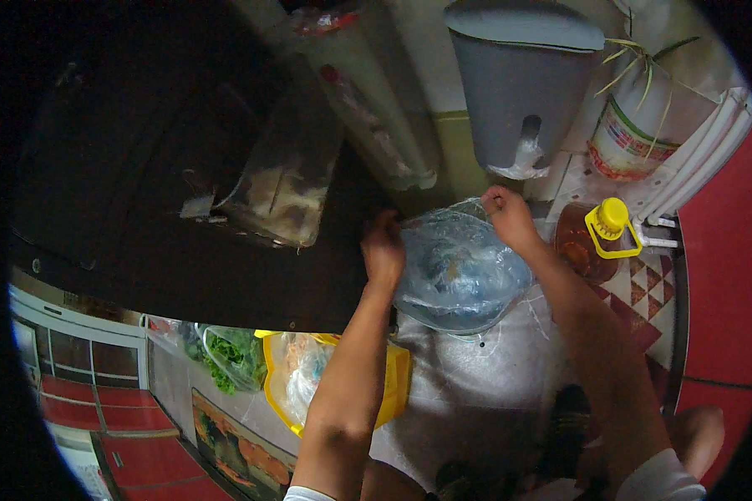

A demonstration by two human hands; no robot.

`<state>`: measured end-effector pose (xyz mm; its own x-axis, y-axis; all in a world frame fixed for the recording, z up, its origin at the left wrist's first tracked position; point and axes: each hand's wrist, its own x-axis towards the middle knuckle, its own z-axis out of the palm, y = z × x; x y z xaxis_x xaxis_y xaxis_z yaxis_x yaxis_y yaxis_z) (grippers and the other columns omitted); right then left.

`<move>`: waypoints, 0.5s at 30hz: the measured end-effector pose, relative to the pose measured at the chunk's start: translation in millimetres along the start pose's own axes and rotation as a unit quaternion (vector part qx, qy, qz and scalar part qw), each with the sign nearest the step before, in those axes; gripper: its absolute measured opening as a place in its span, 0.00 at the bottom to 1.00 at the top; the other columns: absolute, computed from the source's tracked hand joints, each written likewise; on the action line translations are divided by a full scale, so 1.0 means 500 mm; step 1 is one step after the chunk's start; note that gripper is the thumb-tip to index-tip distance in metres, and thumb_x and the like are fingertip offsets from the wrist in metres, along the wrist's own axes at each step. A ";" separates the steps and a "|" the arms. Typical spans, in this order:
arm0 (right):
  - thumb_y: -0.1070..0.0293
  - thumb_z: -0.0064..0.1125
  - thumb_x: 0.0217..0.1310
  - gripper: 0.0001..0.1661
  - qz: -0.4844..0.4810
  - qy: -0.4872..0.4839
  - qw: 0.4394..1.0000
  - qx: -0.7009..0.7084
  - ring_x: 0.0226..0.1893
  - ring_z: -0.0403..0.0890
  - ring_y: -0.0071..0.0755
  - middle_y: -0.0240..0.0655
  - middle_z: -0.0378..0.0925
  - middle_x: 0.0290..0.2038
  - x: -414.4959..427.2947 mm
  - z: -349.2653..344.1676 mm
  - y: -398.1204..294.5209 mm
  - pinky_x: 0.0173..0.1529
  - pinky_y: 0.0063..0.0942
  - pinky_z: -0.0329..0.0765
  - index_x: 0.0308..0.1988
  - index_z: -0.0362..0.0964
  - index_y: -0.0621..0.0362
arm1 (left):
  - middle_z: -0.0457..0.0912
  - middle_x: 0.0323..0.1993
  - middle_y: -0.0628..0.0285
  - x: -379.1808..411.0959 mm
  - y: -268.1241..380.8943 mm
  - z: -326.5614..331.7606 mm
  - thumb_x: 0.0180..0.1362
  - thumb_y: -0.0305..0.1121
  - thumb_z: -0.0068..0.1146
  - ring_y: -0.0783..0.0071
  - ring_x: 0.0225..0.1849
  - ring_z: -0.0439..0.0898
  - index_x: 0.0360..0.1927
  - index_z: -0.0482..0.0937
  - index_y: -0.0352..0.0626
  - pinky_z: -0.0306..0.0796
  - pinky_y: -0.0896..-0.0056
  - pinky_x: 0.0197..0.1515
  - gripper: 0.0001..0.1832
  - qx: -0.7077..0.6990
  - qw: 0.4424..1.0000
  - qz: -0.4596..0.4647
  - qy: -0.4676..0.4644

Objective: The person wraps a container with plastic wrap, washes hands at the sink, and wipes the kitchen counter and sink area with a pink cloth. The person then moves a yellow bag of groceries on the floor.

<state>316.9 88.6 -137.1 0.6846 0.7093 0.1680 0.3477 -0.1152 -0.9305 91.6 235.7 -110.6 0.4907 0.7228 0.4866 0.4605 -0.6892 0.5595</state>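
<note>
A clear plastic bag [454,250] spreads over a round container [476,325] low on the floor in front of me, with bluish, crumpled contents showing through the film. My right hand [507,216] pinches the bag's upper right edge between thumb and fingers. On the opposite side, my left hand [383,250] is curled at the bag's left edge, where the film looks drawn taut between both hands. Blur and shadow hide the exact grip of the left fingertips.
A grey plastic bag dispenser [529,94] hangs ahead. An oil jug [586,247] with a yellow cap stands right, near white pipes [695,163] and red cabinets [724,250]. A dark surface [225,269] fills the left; a yellow bag [400,376] and leafy greens [229,360] sit below it.
</note>
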 end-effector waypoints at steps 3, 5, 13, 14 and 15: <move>0.63 0.65 0.58 0.12 0.040 -0.027 0.999 -0.009 0.35 0.84 0.40 0.42 0.84 0.33 0.019 0.024 0.022 0.43 0.35 0.78 0.38 0.81 0.59 | 0.83 0.42 0.45 -0.003 -0.029 -0.001 0.61 0.26 0.52 0.43 0.46 0.80 0.46 0.81 0.44 0.73 0.48 0.50 0.11 0.015 1.000 0.011 -0.006; 0.64 0.65 0.59 0.11 0.073 -0.037 0.997 -0.004 0.34 0.82 0.34 0.38 0.83 0.32 0.034 0.017 0.052 0.43 0.32 0.77 0.38 0.80 0.59 | 0.83 0.43 0.46 0.013 -0.019 0.002 0.62 0.27 0.51 0.43 0.47 0.80 0.49 0.80 0.43 0.73 0.49 0.52 0.13 0.029 0.998 -0.005 -0.050; 0.63 0.66 0.58 0.12 0.031 -0.043 0.999 0.001 0.36 0.84 0.35 0.39 0.85 0.34 0.030 0.006 0.045 0.45 0.33 0.78 0.40 0.81 0.58 | 0.79 0.50 0.35 -0.027 0.037 -0.164 0.65 0.31 0.49 0.39 0.55 0.77 0.64 0.69 0.39 0.72 0.48 0.58 0.24 0.082 0.939 -0.147 -0.298; 0.64 0.66 0.59 0.11 0.040 -0.047 0.998 -0.003 0.36 0.84 0.34 0.39 0.85 0.34 0.030 0.001 0.052 0.45 0.33 0.78 0.40 0.81 0.57 | 0.79 0.50 0.33 -0.040 0.061 -0.176 0.64 0.31 0.49 0.39 0.56 0.77 0.65 0.68 0.39 0.71 0.48 0.58 0.25 0.090 0.938 -0.160 -0.295; 0.64 0.66 0.59 0.11 0.046 -0.055 0.997 -0.005 0.36 0.83 0.33 0.39 0.85 0.34 0.027 0.005 0.050 0.45 0.32 0.77 0.40 0.81 0.57 | 0.78 0.50 0.31 -0.057 0.076 -0.190 0.64 0.31 0.50 0.39 0.56 0.77 0.66 0.67 0.39 0.71 0.48 0.58 0.26 0.099 0.936 -0.178 -0.287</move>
<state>333.3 96.9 -159.0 0.6393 0.7676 0.0452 0.2942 -0.1899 -0.9367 24.7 193.7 -39.5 0.5707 0.8013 -0.1792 0.7706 -0.4473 0.4539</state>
